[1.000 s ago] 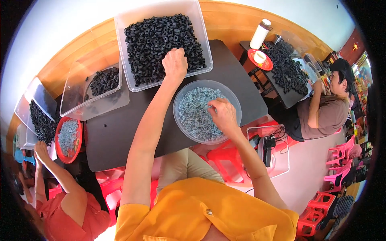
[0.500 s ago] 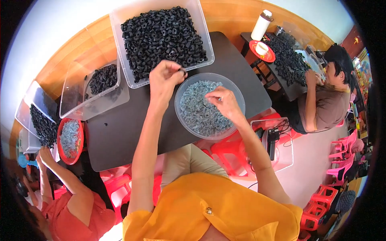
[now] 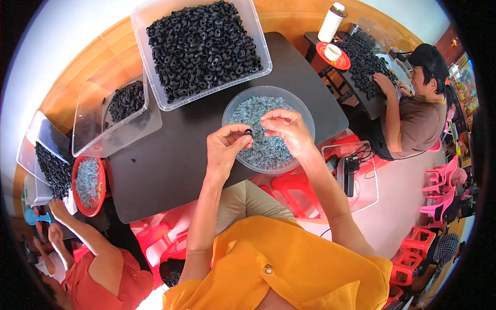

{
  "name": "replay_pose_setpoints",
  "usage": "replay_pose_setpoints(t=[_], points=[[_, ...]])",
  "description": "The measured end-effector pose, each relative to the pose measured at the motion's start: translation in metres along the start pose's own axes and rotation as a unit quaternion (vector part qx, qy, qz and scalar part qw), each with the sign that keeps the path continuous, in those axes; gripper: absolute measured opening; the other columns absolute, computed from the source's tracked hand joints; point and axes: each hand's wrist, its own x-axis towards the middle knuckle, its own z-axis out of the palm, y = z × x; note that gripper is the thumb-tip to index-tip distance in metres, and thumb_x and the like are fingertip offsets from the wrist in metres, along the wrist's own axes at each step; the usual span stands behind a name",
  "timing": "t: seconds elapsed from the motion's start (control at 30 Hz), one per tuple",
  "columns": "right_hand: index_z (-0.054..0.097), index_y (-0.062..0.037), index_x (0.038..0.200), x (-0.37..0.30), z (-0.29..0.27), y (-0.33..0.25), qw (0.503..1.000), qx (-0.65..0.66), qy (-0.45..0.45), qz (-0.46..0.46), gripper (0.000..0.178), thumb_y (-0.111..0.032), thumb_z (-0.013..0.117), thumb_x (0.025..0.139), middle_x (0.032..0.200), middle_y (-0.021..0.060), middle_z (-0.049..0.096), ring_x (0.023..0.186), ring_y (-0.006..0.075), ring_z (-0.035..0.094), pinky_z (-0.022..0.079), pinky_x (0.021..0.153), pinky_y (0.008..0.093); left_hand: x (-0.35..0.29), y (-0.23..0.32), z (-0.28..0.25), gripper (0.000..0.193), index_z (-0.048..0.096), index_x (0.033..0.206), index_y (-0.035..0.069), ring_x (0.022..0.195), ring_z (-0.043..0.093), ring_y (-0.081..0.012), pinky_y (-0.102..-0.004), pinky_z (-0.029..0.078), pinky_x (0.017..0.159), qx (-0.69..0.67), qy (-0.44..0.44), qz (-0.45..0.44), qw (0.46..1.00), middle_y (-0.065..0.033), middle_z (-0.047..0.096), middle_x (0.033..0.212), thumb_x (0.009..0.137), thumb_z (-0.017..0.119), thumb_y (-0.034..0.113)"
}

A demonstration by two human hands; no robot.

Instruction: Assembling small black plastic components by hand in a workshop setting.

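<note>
Between the thumb and fingers of my left hand (image 3: 226, 147) is a small black plastic ring-shaped part (image 3: 248, 132), held over the near-left side of a round clear tub (image 3: 235, 99). Small silvery metal springs (image 3: 266, 157) fill the tub. My right hand (image 3: 290, 132) hovers above them, thumb and fingers pinched together close to the black part. Whatever sits in that pinch is too small to make out. The two hands are a short gap apart.
Behind my left hand, a large clear bin (image 3: 148, 49) holds heaped black parts (image 3: 206, 49). A smaller clear box (image 3: 93, 147) stands left on the dark table (image 3: 181, 150). One person (image 3: 413, 119) works at right, another (image 3: 111, 268) at lower left. Red stools (image 3: 294, 191) are underneath.
My left hand has come down from the large bin's near edge to the tub with the black part. My right hand has shifted slightly, and the two hands are now close together.
</note>
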Motion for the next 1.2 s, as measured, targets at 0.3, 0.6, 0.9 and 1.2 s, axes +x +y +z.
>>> replay_pose_setpoints(t=[0.3, 0.6, 0.9, 1.2], points=[[0.064, 0.0048, 0.09, -0.008, 0.02, -0.002, 0.995, -0.046, -0.03, -0.08, 0.014, 0.002, 0.064, 0.077, 0.084, 0.0105, 0.065, 0.076, 0.0131, 0.062, 0.053, 0.068, 0.0248, -0.01, 0.0, 0.006, 0.014, 0.058, 0.088, -0.003, 0.069, 0.061, -0.0119, -0.0244, 0.053, 0.064, -0.008, 0.001, 0.02, 1.0, -0.0077, 0.062, 0.079, 0.076, 0.063, -0.007], [0.063, 0.0042, 0.084, -0.017, 0.031, 0.0, 0.98, -0.127, 0.007, -0.15, 0.008, 0.003, 0.065, 0.076, 0.082, 0.0088, 0.064, 0.075, 0.0113, 0.061, 0.053, 0.066, 0.0242, -0.012, -0.003, 0.009, 0.014, 0.057, 0.089, -0.004, 0.07, 0.062, -0.0127, -0.0241, 0.054, 0.065, 0.0, 0.01, 0.023, 1.0, -0.0087, 0.062, 0.078, 0.077, 0.061, -0.009], [0.063, -0.0003, 0.081, -0.021, 0.041, -0.006, 0.88, -0.333, -0.007, -0.338, 0.011, 0.004, 0.065, 0.071, 0.083, 0.0114, 0.062, 0.074, 0.0212, 0.061, 0.051, 0.063, 0.0282, -0.015, 0.0, 0.003, 0.013, 0.056, 0.092, -0.005, 0.074, 0.062, -0.0144, -0.0277, 0.055, 0.068, -0.055, 0.019, 0.037, 0.998, -0.0094, 0.061, 0.085, 0.079, 0.059, -0.008], [0.064, 0.0, 0.086, 0.034, 0.044, -0.028, 0.876, -0.379, 0.028, -0.297, 0.01, 0.002, 0.062, 0.077, 0.083, 0.0081, 0.061, 0.076, 0.0165, 0.062, 0.051, 0.067, 0.0264, -0.024, -0.002, -0.011, 0.012, 0.057, 0.091, -0.004, 0.072, 0.062, -0.0135, -0.0259, 0.054, 0.067, -0.065, 0.049, 0.031, 0.996, -0.0079, 0.061, 0.081, 0.079, 0.06, -0.007]])
